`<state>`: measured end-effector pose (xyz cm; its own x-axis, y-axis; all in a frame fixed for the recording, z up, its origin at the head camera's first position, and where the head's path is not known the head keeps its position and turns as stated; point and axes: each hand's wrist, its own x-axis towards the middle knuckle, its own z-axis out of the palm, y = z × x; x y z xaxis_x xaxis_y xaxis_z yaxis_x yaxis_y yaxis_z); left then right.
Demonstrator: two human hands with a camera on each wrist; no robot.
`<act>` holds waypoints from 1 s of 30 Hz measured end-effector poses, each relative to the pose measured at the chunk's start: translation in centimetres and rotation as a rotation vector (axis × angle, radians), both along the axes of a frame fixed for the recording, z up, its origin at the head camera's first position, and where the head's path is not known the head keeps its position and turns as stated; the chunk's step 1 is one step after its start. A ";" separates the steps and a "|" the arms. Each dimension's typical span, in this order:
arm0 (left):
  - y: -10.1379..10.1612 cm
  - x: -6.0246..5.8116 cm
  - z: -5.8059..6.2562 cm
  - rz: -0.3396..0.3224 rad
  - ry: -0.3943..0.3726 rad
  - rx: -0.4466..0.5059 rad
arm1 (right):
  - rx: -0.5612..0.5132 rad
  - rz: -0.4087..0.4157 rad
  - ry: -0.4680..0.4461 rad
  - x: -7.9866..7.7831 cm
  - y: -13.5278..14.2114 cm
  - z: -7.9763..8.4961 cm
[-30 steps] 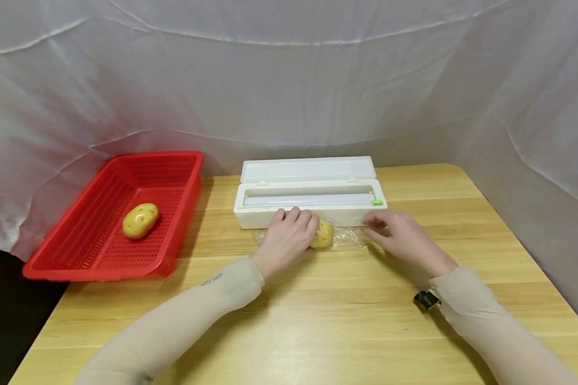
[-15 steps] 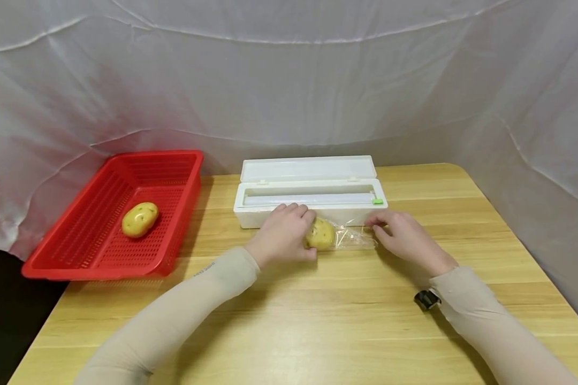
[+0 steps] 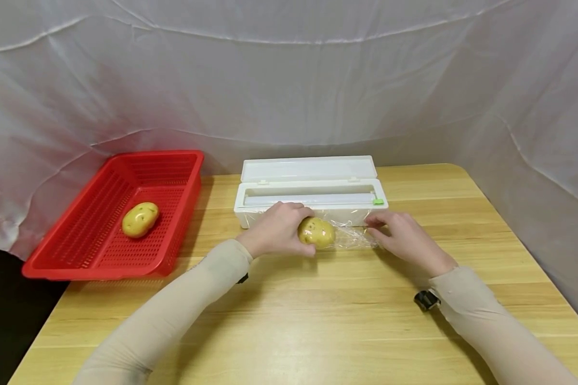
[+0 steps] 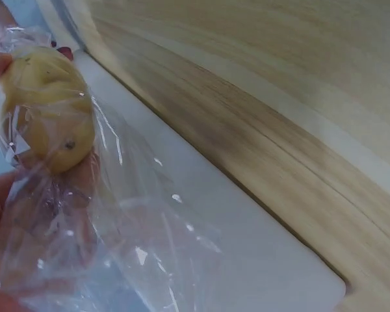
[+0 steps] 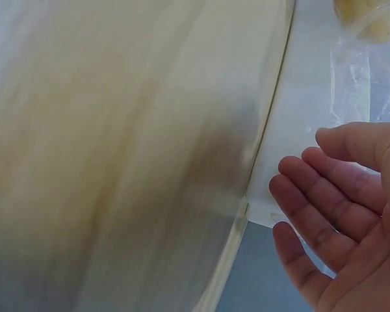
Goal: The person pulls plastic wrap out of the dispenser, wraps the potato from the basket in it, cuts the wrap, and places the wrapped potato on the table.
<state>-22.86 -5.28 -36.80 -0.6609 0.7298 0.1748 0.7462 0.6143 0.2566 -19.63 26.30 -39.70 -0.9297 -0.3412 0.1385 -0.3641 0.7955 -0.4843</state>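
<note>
In the head view my left hand point(image 3: 278, 231) grips a yellow potato point(image 3: 317, 233) from its left side, thumb towards me. Clear plastic wrap point(image 3: 352, 236) covers the potato and trails off to its right. The left wrist view gives the wrapped potato point(image 4: 51, 110) close up, with loose, wrinkled film point(image 4: 149, 240) hanging from it. My right hand point(image 3: 401, 235) is beside the film's right end. Its fingers are loosely bent, and in the right wrist view this hand point(image 5: 344, 218) has nothing in its grasp. Behind both hands stands a white wrap dispenser point(image 3: 241, 218), lid raised, roll inside.
A red plastic basket point(image 3: 179, 235) on the left holds a second potato point(image 3: 141, 220). The dispenser carries a small green slider point(image 3: 378, 201). Pale cloth point(image 3: 289, 96) hangs behind and at the sides of the wooden table point(image 3: 313, 321).
My left hand has shifted left and turned to hold the potato from its side, and the potato has moved slightly left, showing more. The right hand has moved only slightly right.
</note>
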 end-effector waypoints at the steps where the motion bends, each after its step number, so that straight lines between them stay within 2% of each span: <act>1: 0.0 -0.1 0.0 -0.007 -0.004 0.011 | 0.001 0.001 0.006 0.0 0.0 0.0; 8: -0.2 0.1 -0.1 -0.050 -0.024 0.015 | 0.000 0.023 0.032 0.0 -0.1 -0.1; 13: -0.2 0.3 -0.5 -0.047 0.009 0.011 | 0.007 0.023 0.033 -0.1 -0.1 -0.2; 20: -0.2 0.3 -0.7 -0.051 0.003 0.012 | 0.005 0.020 0.027 -0.2 0.0 -0.3; 24: -0.1 0.4 -1.0 -0.032 0.009 -0.018 | 0.012 0.026 0.014 -0.1 0.1 -0.2; 30: 0.2 1.2 -1.5 0.040 0.057 -0.108 | 0.060 0.078 0.011 0.2 0.0 0.1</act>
